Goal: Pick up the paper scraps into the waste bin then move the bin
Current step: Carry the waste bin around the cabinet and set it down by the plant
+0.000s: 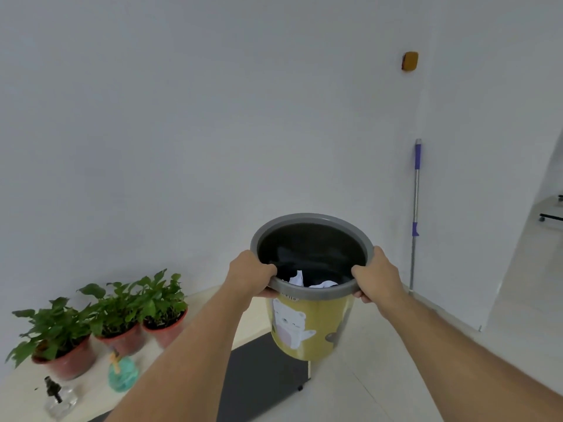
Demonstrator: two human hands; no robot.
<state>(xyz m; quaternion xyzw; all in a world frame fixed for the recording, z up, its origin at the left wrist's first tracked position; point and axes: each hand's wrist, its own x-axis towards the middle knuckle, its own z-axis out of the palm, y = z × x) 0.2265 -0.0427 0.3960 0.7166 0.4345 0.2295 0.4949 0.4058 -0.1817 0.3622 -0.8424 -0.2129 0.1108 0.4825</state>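
yellow bear-print bin (307, 327), grey rim (310, 217), white scraps (297, 278)

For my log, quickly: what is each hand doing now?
Left hand: closed on the waste bin rim.
Right hand: closed on the rim's opposite side.

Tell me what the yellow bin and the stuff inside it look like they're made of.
Yellow cartoon-printed waste bin: likely plastic with a matte grey rim, judging by its smooth, slightly glossy wall. Crumpled white paper scraps: paper, by the sharp creases. A black liner seems to line the inside.
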